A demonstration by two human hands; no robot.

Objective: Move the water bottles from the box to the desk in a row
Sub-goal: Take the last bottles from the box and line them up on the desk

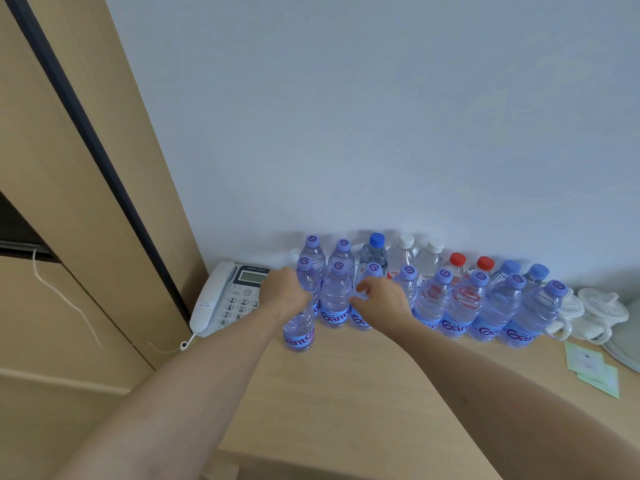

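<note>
Water bottles on the tabletop, upright against the wall: about seventeen, mostly purple-capped, with one blue-capped, two white-capped and two red-capped behind. Left hand grips the top of the nearest bottle, which stands forward of the row. Right hand, fingers loosely spread, touches a front-row bottle. A telephone borders the row's left end, white cups its right; bare tabletop lies in front.

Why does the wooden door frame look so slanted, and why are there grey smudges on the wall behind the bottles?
In the head view, the wide-angle lens bends the edges, so the door frame leans though it likely stands straight. The smudges are soft shadows that the back bottles cast on the wall; the light is even, with no harsh glare. The white cups near the right edge look slightly blurred.
</note>
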